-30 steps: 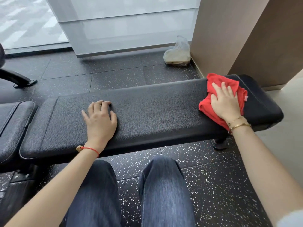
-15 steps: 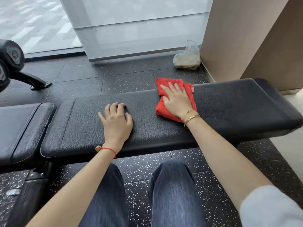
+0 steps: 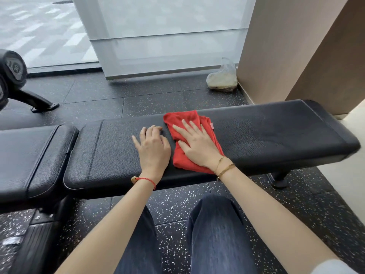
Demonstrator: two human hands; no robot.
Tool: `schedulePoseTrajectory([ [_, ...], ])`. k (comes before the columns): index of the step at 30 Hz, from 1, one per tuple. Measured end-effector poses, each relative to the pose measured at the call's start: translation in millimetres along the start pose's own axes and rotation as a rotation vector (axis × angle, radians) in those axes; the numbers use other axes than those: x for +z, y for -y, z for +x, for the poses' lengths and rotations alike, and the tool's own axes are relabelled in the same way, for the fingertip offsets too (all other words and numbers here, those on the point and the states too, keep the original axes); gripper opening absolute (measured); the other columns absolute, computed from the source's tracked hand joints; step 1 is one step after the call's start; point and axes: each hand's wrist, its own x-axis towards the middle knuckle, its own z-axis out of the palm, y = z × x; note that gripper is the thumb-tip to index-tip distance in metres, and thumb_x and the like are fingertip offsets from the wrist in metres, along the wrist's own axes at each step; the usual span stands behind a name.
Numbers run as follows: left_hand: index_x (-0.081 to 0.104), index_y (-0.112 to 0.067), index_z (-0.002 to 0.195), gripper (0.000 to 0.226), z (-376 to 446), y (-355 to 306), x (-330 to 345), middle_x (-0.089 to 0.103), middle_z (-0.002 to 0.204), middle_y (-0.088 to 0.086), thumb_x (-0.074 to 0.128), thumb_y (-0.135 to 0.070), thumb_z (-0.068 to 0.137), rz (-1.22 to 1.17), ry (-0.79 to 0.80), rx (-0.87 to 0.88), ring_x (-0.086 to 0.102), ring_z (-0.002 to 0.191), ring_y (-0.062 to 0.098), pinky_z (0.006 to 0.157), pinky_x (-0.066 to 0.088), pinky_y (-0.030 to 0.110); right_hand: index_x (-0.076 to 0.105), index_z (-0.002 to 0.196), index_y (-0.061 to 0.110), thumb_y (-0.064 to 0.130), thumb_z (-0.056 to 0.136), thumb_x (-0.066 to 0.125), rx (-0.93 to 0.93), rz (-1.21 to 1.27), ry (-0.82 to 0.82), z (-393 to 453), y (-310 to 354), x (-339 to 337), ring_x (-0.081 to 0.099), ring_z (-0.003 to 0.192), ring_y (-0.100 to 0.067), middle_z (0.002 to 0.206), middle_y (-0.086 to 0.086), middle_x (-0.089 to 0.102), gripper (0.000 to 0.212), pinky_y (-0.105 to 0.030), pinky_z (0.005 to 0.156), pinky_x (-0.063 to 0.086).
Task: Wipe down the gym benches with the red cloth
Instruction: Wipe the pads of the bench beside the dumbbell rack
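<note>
The red cloth (image 3: 194, 144) is pressed flat on the long black pad of the worktop (image 3: 276, 135), about midway along it, under the right hand (image 3: 199, 148), whose fingers (image 3: 180, 130) are spread open on top of the fabric rather than closed around it. The left hand (image 3: 155, 149) is planted just beside the cloth's left edge, palm down, its fingers loosely curled against the bare pad and nothing gripped. A snag is judged possible right here: with the cloth only pinned by an open palm, it could be bunched up or left behind if a stroke is driven too fast, and the bracing hand sits squarely in the path of any leftward pass, so a strip beneath it may be missed unless it is lifted. The pad's front edge is close to the wrist, and the cloth's near corner is seen at that edge, so it could be dragged off onto the floor. The surface is pebbled black upholstery with stitched seams, likely to hold grime in its grain; a second, separate pad (image 3: 33, 153) lies to the left across a gap, apparently not yet reached. Speckled black rubber flooring (image 3: 158, 93) is spread beneath, a frosted glass partition (image 3: 167, 36) stands behind, a plastic bag (image 3: 222, 78) is slumped by the brown wall (image 3: 280, 46), and a dumbbell (image 3: 11, 68) is glimpsed far left.
</note>
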Motion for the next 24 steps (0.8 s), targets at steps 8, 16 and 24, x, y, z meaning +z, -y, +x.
schedulePoseTrajectory([
  [8,0.056,-0.017,0.127,0.036,0.0,2.3,-3.0,0.049,0.145,0.004,0.045,-0.022,0.093,0.04,0.046,0.032,0.031,0.143,0.03,0.119,0.012,0.062,0.025,0.151,0.015,0.054,0.095,0.039,0.389,0.058,-0.292,-30.5,-18.3,-14.2,0.007,0.15,-0.022,0.16,-0.007,0.019,0.07,-0.046,0.122,0.003],
  [16,0.056,-0.017,0.126,0.035,0.4,1.1,-4.0,0.048,0.145,0.004,0.044,-0.024,0.094,0.062,0.055,0.028,0.029,0.143,0.03,0.119,0.012,0.062,0.043,0.142,0.017,0.064,0.086,0.048,0.422,0.097,-0.241,-34.2,-22.7,-4.2,0.012,0.149,-0.023,0.156,-0.005,0.03,0.073,-0.05,0.119,-0.003],
  [24,0.058,-0.02,0.121,0.031,1.5,0.0,-3.4,0.054,0.138,-0.001,0.045,-0.022,0.093,0.004,0.038,0.017,0.033,0.14,0.026,0.119,0.011,0.061,0.06,0.106,0.009,0.029,0.082,0.071,0.325,0.303,-0.366,-18.5,-8.8,-5.4,0.053,0.111,-0.025,0.109,-0.006,0.063,0.033,-0.028,0.096,0.035],
])
